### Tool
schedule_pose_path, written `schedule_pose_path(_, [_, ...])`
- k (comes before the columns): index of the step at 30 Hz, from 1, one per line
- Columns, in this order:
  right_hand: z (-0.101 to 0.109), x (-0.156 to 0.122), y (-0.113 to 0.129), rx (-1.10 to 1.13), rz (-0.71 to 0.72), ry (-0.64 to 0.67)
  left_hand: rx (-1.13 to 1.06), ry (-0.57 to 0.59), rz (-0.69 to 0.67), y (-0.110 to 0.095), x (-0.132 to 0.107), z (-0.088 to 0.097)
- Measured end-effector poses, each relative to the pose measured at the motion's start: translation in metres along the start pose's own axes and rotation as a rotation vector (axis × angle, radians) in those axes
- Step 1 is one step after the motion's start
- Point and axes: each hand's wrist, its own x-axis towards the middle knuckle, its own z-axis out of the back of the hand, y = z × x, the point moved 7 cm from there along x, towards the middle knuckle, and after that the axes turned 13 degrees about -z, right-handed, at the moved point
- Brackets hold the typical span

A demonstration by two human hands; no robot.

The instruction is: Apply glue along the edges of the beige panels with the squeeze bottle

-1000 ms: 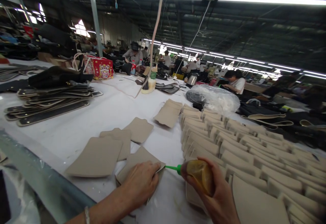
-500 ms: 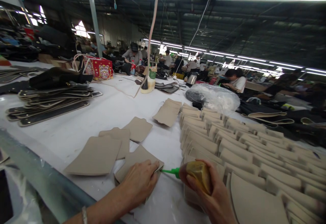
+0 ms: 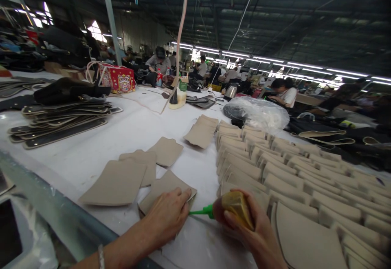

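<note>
My left hand point(image 3: 167, 217) lies flat, fingers together, pressing down a beige cut piece point(image 3: 163, 189) on the white table point(image 3: 134, 128). My right hand point(image 3: 248, 230) is wrapped round an amber glue bottle point(image 3: 235, 208). The bottle's green nozzle point(image 3: 200, 211) points left, its tip at the edge of that piece beside my left fingertips. Other beige pieces point(image 3: 114, 182) lie loose to the left of my left hand. Rows of overlapping beige pieces point(image 3: 293, 179) spread out to the right of my right hand.
A stack of dark strap-shaped pieces point(image 3: 61, 120) sits at the left. Farther back stand a red patterned bag point(image 3: 119, 78), a bottle with a green cap point(image 3: 181, 95) and a clear plastic bag point(image 3: 259, 114). A metal rail point(image 3: 45, 197) borders the near edge. Other people work at tables behind.
The glue bottle's nozzle has slid left and slightly down along the edge of the piece under my left hand. The left hand has stayed on the piece.
</note>
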Motion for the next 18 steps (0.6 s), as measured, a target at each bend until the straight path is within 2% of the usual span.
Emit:
schedule_pose_path(4, [0.005, 0.006, -0.003, -0.041, 0.027, 0.001, 0.0, -0.002, 0.007, 0.003, -0.002, -0.002])
schedule_pose_path(9, [-0.004, -0.001, -0.003, 0.02, 0.002, 0.118, -0.031, 0.022, 0.008, 0.003, -0.002, -0.003])
schedule_pose_path(15, [0.004, -0.004, -0.001, 0.053, 0.025, -0.019, -0.028, 0.048, 0.024, 0.002, -0.001, -0.002])
schedule_pose_path(18, [-0.003, -0.006, -0.005, 0.022, 0.013, 0.097, -0.032, 0.052, 0.025, 0.003, -0.001, -0.002])
